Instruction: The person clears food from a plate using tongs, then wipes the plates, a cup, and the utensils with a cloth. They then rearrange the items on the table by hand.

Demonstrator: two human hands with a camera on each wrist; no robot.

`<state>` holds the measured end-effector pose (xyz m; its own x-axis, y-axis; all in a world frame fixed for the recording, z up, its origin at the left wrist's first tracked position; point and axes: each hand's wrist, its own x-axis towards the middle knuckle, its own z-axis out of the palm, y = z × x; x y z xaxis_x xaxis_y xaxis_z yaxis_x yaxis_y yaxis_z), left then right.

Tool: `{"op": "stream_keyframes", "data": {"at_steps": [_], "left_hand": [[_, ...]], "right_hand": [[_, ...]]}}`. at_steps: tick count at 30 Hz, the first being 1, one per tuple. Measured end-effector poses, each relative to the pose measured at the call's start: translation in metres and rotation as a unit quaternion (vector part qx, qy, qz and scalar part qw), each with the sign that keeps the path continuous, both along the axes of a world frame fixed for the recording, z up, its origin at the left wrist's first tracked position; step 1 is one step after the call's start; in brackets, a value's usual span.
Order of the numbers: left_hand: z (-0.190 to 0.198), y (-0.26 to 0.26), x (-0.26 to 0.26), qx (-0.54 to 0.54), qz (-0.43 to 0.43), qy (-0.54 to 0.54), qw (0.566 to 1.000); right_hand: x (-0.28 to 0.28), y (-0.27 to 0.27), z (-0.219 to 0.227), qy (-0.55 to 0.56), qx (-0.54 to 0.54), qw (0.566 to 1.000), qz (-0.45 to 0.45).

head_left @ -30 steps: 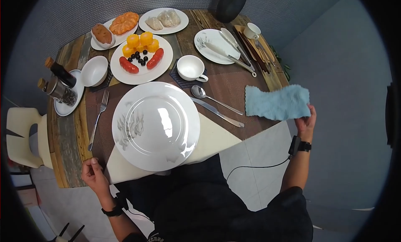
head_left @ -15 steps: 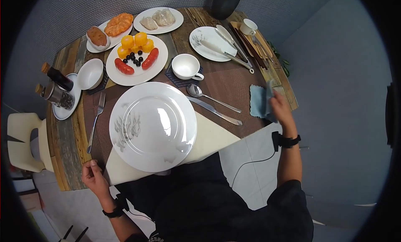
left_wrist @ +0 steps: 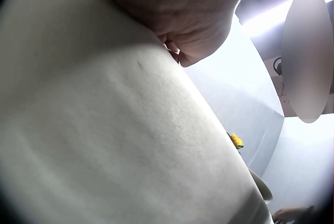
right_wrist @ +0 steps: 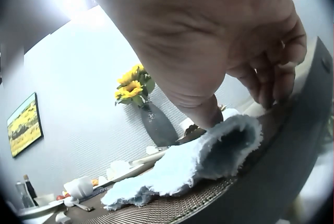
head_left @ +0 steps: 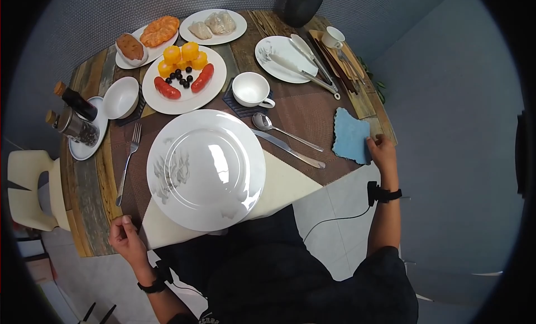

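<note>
A light blue cloth [head_left: 351,136], folded over to about half its earlier length, lies on the brown placemat at the table's right front. Its looped fold shows in the right wrist view. My right hand [head_left: 383,152] is at that folded edge; the thumb [right_wrist: 211,114] touches the cloth while the other fingers [right_wrist: 266,80] hang bent beside it, apart from the fabric. At the table's left front edge my left hand [head_left: 127,237] rests with fingers loosely curled and nothing visible in them. A large white plate [head_left: 206,170] stands between the hands.
Left of the plate lies a fork [head_left: 128,162]; right of it, a knife [head_left: 287,148] and spoon [head_left: 287,133]. Behind are a white cup [head_left: 250,89], a bowl [head_left: 120,98], a food plate [head_left: 184,103] and tongs [head_left: 318,81]. A cream cloth [head_left: 290,176] overhangs the front edge.
The blue cloth, spread out flat earlier, has been folded over leftward by my right hand and now lies doubled. My right hand has moved left and down onto its edge. The left hand stays put.
</note>
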<state>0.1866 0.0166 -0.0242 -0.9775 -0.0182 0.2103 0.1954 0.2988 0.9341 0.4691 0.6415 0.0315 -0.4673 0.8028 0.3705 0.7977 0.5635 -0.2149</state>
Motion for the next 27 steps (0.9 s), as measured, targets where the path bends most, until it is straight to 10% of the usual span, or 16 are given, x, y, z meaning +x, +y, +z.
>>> {"op": "stream_keyframes", "data": {"at_steps": [2, 9, 11, 15, 22, 27], "left_hand": [[-0.001, -0.002, 0.0, -0.001, 0.0, -0.003, 1.0], [0.0, 0.001, 0.0, 0.002, -0.005, 0.004, 1.0], [0.0, 0.001, 0.0, 0.002, -0.001, 0.006, 1.0], [0.0, 0.003, -0.001, 0.007, -0.007, 0.01, 1.0], [0.0, 0.002, -0.001, 0.003, -0.009, 0.006, 1.0], [-0.002, -0.002, 0.0, 0.003, -0.007, -0.001, 1.0]], "right_hand": [[0.005, 0.007, -0.001, 0.059, -0.217, 0.974, -0.009], [0.006, 0.011, 0.009, 0.154, -0.364, 0.917, 0.063], [0.002, 0.014, 0.017, 0.398, -0.479, 0.782, 0.012], [-0.004, 0.031, 0.048, 0.523, -0.54, 0.66, 0.004], [-0.016, 0.076, 0.062, 0.645, -0.464, 0.605, 0.052], [0.017, 0.08, 0.003, 0.619, -0.421, 0.663, -0.02]]}}
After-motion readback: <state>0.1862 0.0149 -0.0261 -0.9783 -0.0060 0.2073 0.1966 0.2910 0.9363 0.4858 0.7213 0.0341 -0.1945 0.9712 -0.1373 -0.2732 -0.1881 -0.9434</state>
